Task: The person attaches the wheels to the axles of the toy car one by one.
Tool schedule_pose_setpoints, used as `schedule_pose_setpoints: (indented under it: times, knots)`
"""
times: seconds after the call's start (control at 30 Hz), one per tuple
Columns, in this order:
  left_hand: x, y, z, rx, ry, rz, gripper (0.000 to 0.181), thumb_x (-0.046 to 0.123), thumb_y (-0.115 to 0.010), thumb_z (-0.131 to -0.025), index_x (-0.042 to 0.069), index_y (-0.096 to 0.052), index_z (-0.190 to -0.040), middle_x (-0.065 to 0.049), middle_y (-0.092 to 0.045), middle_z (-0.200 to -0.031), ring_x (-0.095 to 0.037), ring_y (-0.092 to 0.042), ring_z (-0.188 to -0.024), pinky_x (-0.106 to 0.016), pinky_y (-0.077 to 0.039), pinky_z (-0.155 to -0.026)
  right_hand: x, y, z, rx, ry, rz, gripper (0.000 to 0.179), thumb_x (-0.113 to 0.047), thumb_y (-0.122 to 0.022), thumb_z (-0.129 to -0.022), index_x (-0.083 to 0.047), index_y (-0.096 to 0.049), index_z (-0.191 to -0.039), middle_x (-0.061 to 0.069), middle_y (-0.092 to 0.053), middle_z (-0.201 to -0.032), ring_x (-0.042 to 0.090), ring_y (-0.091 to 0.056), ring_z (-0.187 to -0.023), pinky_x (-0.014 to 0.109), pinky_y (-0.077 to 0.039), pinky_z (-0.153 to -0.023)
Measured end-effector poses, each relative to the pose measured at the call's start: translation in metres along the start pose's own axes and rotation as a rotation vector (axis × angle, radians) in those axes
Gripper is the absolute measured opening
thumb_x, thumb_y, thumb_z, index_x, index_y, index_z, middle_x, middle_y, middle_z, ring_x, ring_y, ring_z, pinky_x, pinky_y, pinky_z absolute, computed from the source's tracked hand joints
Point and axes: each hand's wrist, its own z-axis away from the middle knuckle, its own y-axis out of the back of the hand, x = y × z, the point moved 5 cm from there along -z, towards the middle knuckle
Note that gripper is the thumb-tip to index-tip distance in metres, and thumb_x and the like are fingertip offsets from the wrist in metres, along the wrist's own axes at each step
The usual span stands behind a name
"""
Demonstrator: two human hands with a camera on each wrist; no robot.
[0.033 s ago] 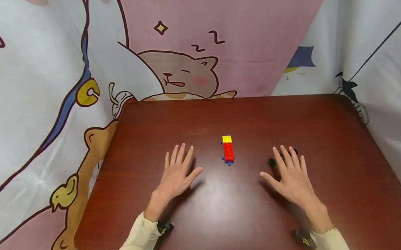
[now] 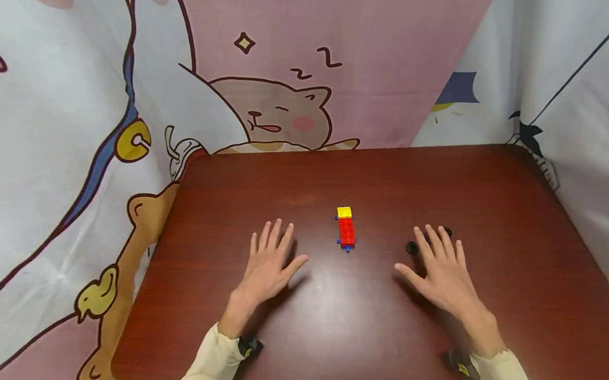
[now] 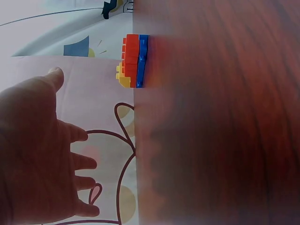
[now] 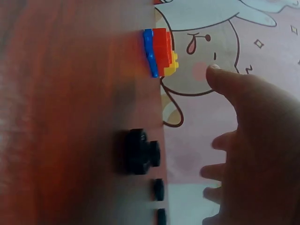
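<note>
A toy car body point(image 2: 347, 232) of red and yellow bricks on a blue base lies between the hands, touched by neither. Its yellow block is at the far end, and small blue pegs stick out at its sides. My left hand point(image 2: 267, 266) hovers above the table to its left, palm down, fingers straight and thumb spread. To the right, my right hand point(image 2: 446, 278) is held likewise, nearest to several black toy wheels point(image 2: 411, 248). Its fingers partly hide the wheels in the head view; the right wrist view shows these wheels point(image 4: 138, 152) on the tabletop below the hand.
The dark reddish-brown table point(image 2: 284, 189) has rounded corners and a glossy patch of light in the middle. A cartoon-printed cloth point(image 2: 391, 63) hangs behind it and along its sides. Dark bands with a device sit at both wrists.
</note>
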Motion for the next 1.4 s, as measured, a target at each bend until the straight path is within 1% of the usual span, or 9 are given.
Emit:
schedule_pose_setpoints:
  times: [0.13, 0.33, 0.6, 0.87, 0.97, 1.1, 1.2, 1.3, 1.4]
  knots:
    - [-0.001, -0.002, -0.003, -0.025, -0.003, -0.004, 0.079, 0.065, -0.042, -0.098, 0.019, -0.023, -0.160, -0.014, -0.018, -0.166, -0.037, -0.012, -0.154, -0.066, -0.010, -0.120, 0.003, 0.001, 0.000, -0.001, 0.003, -0.014, 0.093, -0.058, -0.060, -0.093, -0.012, -0.015, -0.161, 0.025, -0.019, -0.163, 0.043, -0.004, -0.153, 0.066, 0.005, -0.119]
    - [0.007, 0.009, -0.024, 0.027, -0.056, 0.009, 0.080, 0.065, -0.044, -0.097, 0.019, -0.023, -0.159, -0.014, -0.019, -0.166, -0.036, -0.012, -0.154, -0.066, -0.009, -0.120, 0.005, 0.019, -0.015, 0.059, 0.024, -0.052, 0.093, -0.052, -0.064, -0.093, -0.013, -0.013, -0.161, 0.024, -0.016, -0.164, 0.041, -0.003, -0.154, 0.065, 0.003, -0.120]
    - [0.008, 0.011, -0.032, -0.015, -0.028, 0.017, 0.082, 0.066, -0.044, -0.096, 0.022, -0.018, -0.161, -0.011, -0.016, -0.167, -0.034, -0.008, -0.155, -0.064, -0.007, -0.121, 0.007, 0.025, -0.021, 0.026, 0.023, -0.064, 0.100, -0.050, -0.070, -0.089, -0.017, -0.010, -0.161, 0.022, -0.011, -0.165, 0.037, 0.000, -0.155, 0.062, 0.003, -0.121]
    - [0.009, 0.021, -0.050, -0.035, -0.023, 0.243, 0.084, 0.074, -0.029, -0.096, 0.023, -0.013, -0.161, -0.011, -0.010, -0.168, -0.036, -0.009, -0.155, -0.063, -0.006, -0.121, 0.024, 0.025, -0.018, 0.010, -0.051, -0.170, 0.099, -0.046, -0.068, -0.092, -0.011, -0.007, -0.161, 0.025, -0.006, -0.165, 0.043, 0.001, -0.153, 0.065, 0.001, -0.120]
    - [0.014, 0.022, -0.059, -0.052, 0.014, 0.302, 0.084, 0.074, -0.031, -0.095, 0.025, -0.014, -0.161, -0.011, -0.018, -0.166, -0.034, -0.018, -0.152, -0.060, -0.014, -0.121, 0.029, 0.021, -0.010, -0.006, -0.093, -0.200, 0.096, -0.046, -0.067, -0.092, -0.010, -0.010, -0.161, 0.025, -0.005, -0.165, 0.047, -0.003, -0.152, 0.071, -0.006, -0.116]
    - [0.027, 0.010, -0.069, -0.136, 0.091, 0.484, 0.080, 0.064, -0.045, -0.097, 0.015, -0.025, -0.157, -0.015, -0.050, -0.141, -0.029, -0.052, -0.126, -0.051, -0.040, -0.109, 0.029, 0.010, 0.002, -0.030, -0.107, -0.195, 0.084, -0.044, -0.070, -0.091, -0.006, -0.031, -0.155, 0.028, -0.026, -0.155, 0.049, -0.028, -0.137, 0.071, -0.031, -0.098]
    - [0.035, -0.007, -0.078, -0.211, 0.139, 0.589, 0.072, 0.058, -0.049, -0.099, 0.007, -0.035, -0.148, -0.013, -0.063, -0.112, -0.027, -0.063, -0.095, -0.041, -0.050, -0.091, 0.026, 0.000, 0.011, -0.059, -0.120, -0.164, 0.069, -0.044, -0.070, -0.091, -0.004, -0.047, -0.143, 0.023, -0.046, -0.131, 0.038, -0.046, -0.110, 0.056, -0.043, -0.078]
    - [0.042, -0.024, -0.089, -0.257, 0.170, 0.547, 0.062, 0.061, -0.042, -0.100, 0.009, -0.043, -0.135, -0.009, -0.064, -0.096, -0.023, -0.062, -0.081, -0.034, -0.048, -0.079, 0.027, -0.009, 0.020, -0.113, -0.156, -0.132, 0.058, -0.045, -0.070, -0.092, -0.007, -0.054, -0.133, 0.014, -0.051, -0.113, 0.026, -0.049, -0.092, 0.040, -0.040, -0.068]
    - [0.047, -0.039, -0.101, -0.266, 0.202, 0.463, 0.056, 0.065, -0.036, -0.100, 0.013, -0.047, -0.117, -0.006, -0.058, -0.089, -0.023, -0.058, -0.079, -0.032, -0.042, -0.070, 0.028, -0.016, 0.028, -0.142, -0.172, -0.113, 0.049, -0.045, -0.070, -0.091, -0.010, -0.058, -0.124, 0.007, -0.053, -0.103, 0.019, -0.049, -0.083, 0.034, -0.036, -0.064]
